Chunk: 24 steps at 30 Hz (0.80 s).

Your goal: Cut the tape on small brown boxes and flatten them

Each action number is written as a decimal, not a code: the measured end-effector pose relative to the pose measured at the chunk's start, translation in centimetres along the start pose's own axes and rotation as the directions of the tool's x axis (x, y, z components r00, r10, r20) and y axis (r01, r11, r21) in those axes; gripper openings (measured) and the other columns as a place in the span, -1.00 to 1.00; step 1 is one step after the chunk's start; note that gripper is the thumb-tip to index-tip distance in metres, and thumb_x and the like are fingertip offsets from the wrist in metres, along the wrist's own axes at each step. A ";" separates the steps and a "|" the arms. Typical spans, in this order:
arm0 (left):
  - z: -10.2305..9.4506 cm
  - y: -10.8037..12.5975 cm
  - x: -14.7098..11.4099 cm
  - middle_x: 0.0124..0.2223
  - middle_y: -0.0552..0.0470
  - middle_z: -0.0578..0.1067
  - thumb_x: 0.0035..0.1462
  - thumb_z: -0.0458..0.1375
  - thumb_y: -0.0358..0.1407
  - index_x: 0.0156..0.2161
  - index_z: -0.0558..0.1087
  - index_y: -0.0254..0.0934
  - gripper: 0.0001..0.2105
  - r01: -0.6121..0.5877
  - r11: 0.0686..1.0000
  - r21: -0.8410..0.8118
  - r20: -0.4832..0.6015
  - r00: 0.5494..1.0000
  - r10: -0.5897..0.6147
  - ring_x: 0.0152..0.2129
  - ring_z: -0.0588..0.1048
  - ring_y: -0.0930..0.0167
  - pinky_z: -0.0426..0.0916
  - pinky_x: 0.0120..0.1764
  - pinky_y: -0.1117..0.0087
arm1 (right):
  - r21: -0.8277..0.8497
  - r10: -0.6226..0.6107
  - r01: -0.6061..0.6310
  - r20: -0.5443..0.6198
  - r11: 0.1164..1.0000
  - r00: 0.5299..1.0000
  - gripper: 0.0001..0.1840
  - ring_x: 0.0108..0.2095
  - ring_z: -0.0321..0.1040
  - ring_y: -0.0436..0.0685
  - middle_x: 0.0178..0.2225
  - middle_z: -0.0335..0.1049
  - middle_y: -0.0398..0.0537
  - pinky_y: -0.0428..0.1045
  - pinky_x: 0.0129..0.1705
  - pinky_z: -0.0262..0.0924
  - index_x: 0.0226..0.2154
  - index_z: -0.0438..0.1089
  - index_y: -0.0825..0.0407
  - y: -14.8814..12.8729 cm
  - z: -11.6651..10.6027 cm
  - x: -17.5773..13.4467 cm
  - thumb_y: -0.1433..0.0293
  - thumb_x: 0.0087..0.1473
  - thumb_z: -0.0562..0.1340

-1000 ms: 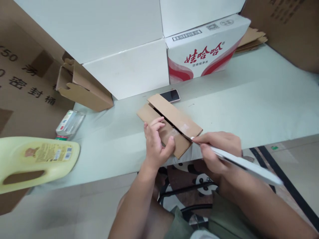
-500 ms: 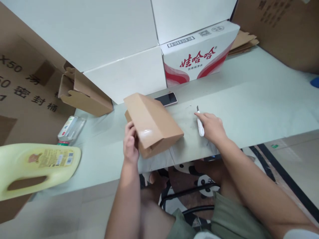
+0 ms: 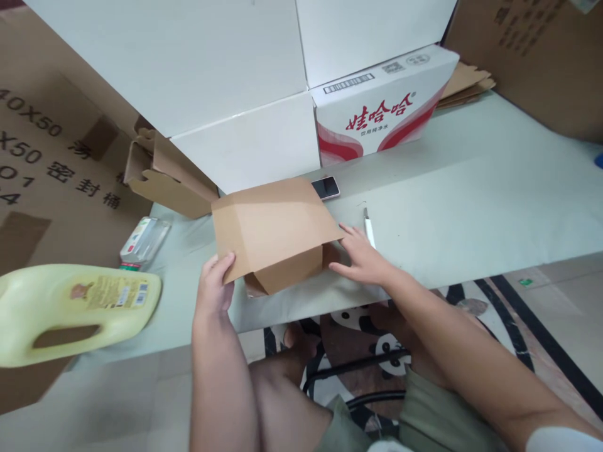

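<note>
A brown cardboard box lies on the pale green cloth in front of me, its wide lid partly lifted and a gap showing along the near side. My left hand pinches the lid's left flap between thumb and fingers. At the box's right end is my right hand, fingers spread, its fingertips at the lid's corner; whether they press on it I cannot tell. Just beyond that hand lies a white utility knife with its blade end pointing away. Behind the box a phone is partly covered by the lid.
At left stand a yellow jug, a clear bottle on its side and an open narrow carton. White boxes and a red-and-white water carton line the back. Flattened cardboard lies behind at right.
My right hand has let go of the utility knife, leaving it on the cloth, and moved left to the box. My left hand has swung the lid open toward the left.
</note>
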<state>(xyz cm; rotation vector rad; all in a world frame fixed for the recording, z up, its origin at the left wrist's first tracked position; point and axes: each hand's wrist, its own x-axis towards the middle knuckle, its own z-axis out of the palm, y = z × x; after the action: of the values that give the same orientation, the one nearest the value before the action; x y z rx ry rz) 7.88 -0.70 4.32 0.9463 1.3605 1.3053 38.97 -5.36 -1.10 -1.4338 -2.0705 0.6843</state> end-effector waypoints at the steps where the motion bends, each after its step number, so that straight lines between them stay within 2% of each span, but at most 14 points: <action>1: -0.2 -0.1 0.0 -0.34 -0.04 0.62 -0.31 0.46 -0.10 -0.38 0.55 -0.28 -0.62 0.017 1.000 0.016 0.007 1.000 -0.017 -0.34 0.58 0.27 0.43 -0.30 0.36 | 0.078 -0.007 0.007 0.003 0.997 1.000 -0.26 0.39 0.04 0.53 0.32 0.26 0.24 0.50 0.37 -0.08 0.29 0.20 0.06 -0.5 0.2 0.4 0.16 0.12 0.23; 4: -0.7 -0.4 -0.2 -0.28 -0.04 0.64 -0.22 0.43 -0.07 -0.29 0.56 -0.26 -0.61 0.048 0.998 0.029 0.028 0.998 -0.049 -0.24 0.60 0.23 0.45 -0.23 0.32 | 0.340 0.018 -0.011 -0.017 0.941 1.000 -0.34 0.23 0.30 0.44 0.22 0.35 0.28 0.39 0.26 0.19 0.22 0.22 0.06 -1.2 0.8 1.3 0.17 0.11 0.25; 7: -1.0 -0.9 -0.3 -0.28 -0.06 0.64 -0.20 0.42 -0.06 -0.29 0.55 -0.27 -0.61 0.069 0.998 0.013 0.029 0.997 -0.069 -0.22 0.60 0.22 0.45 -0.19 0.31 | 0.495 0.113 -0.066 -0.066 0.867 0.991 -0.39 0.11 0.40 0.35 0.09 0.37 0.24 0.28 0.13 0.35 0.12 0.26 0.05 -1.4 1.5 1.6 0.14 0.08 0.29; 10: -0.9 -1.2 -0.3 -0.30 -0.07 0.62 -0.18 0.42 -0.08 -0.30 0.56 -0.29 -0.63 0.053 0.999 0.006 0.008 0.999 -0.053 -0.23 0.60 0.23 0.45 -0.16 0.31 | 0.517 0.156 -0.090 -0.084 0.851 0.984 -0.35 0.07 0.41 0.32 0.09 0.32 0.22 0.27 0.09 0.38 0.11 0.23 0.02 -1.6 1.9 1.6 0.13 0.03 0.34; 12: -0.8 -1.2 -0.2 -0.33 -0.05 0.61 -0.15 0.41 -0.09 -0.33 0.55 -0.28 -0.66 0.014 1.000 0.003 -0.005 1.000 -0.014 -0.27 0.59 0.25 0.45 -0.19 0.32 | 0.489 0.146 -0.089 -0.079 0.868 0.986 -0.38 0.07 0.41 0.35 0.05 0.36 0.21 0.31 0.09 0.37 0.08 0.25 0.02 -1.9 1.9 1.6 0.13 0.02 0.34; 15: -0.5 -1.0 -0.2 -0.36 0.01 0.59 -0.17 0.41 -0.13 -0.35 0.54 -0.26 -0.70 -0.057 0.998 -0.014 -0.030 0.998 0.056 -0.38 0.55 0.34 0.42 -0.31 0.39 | 0.470 0.109 -0.037 -0.127 0.882 0.986 -0.33 0.22 0.29 0.42 0.14 0.34 0.24 0.35 0.21 0.26 0.13 0.24 0.00 -2.2 2.0 1.8 0.12 0.02 0.34; 17: -0.4 -0.9 -0.1 -0.37 0.06 0.58 -0.19 0.42 -0.16 -0.33 0.53 -0.25 -0.70 -0.094 0.995 -0.024 -0.076 0.993 0.092 -0.44 0.52 0.41 0.38 -0.38 0.45 | 0.519 0.093 -0.002 -0.150 0.855 0.984 -0.25 0.28 0.23 0.41 0.23 0.28 0.24 0.32 0.25 0.22 0.19 0.20 -0.02 -2.3 2.3 1.9 0.11 0.01 0.35; 19: -0.4 -0.8 -0.1 -0.41 0.10 0.55 -0.19 0.40 -0.18 -0.32 0.50 -0.25 -0.69 -0.113 0.993 -0.019 -0.142 0.984 0.109 -0.50 0.49 0.46 0.33 -0.44 0.50 | 0.574 0.129 -0.019 -0.152 0.819 0.980 -0.27 0.19 0.34 0.37 0.18 0.35 0.23 0.27 0.17 0.30 0.17 0.21 -0.01 -2.3 2.5 2.0 0.12 -0.01 0.35; 21: -0.5 -0.8 -0.1 -0.44 0.13 0.52 -0.18 0.37 -0.19 -0.33 0.47 -0.26 -0.71 -0.109 0.994 0.008 -0.193 0.975 0.109 -0.55 0.45 0.50 0.28 -0.48 0.52 | 0.617 0.209 -0.068 -0.159 0.784 0.965 -0.36 -0.03 0.47 0.30 0.03 0.46 0.16 0.20 -0.02 0.40 0.08 0.28 0.00 -2.4 2.5 1.9 0.10 0.00 0.35; 24: -0.6 -0.7 -0.1 -0.50 0.15 0.46 -0.12 0.32 -0.18 -0.37 0.47 -0.27 -0.77 -0.083 0.995 0.060 -0.194 0.977 0.093 -0.61 0.38 0.52 0.21 -0.54 0.53 | 0.696 0.300 -0.063 -0.225 0.716 0.927 -0.50 -0.19 0.49 0.22 -0.12 0.52 0.05 0.11 -0.18 0.40 -0.07 0.36 -0.01 -2.8 1.9 1.6 0.00 0.06 0.27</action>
<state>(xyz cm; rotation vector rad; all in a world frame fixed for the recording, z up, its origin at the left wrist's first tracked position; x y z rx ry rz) 7.39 -1.04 3.59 0.9410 1.5240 1.4680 35.36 -4.91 -0.42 -1.2050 -1.2169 1.0707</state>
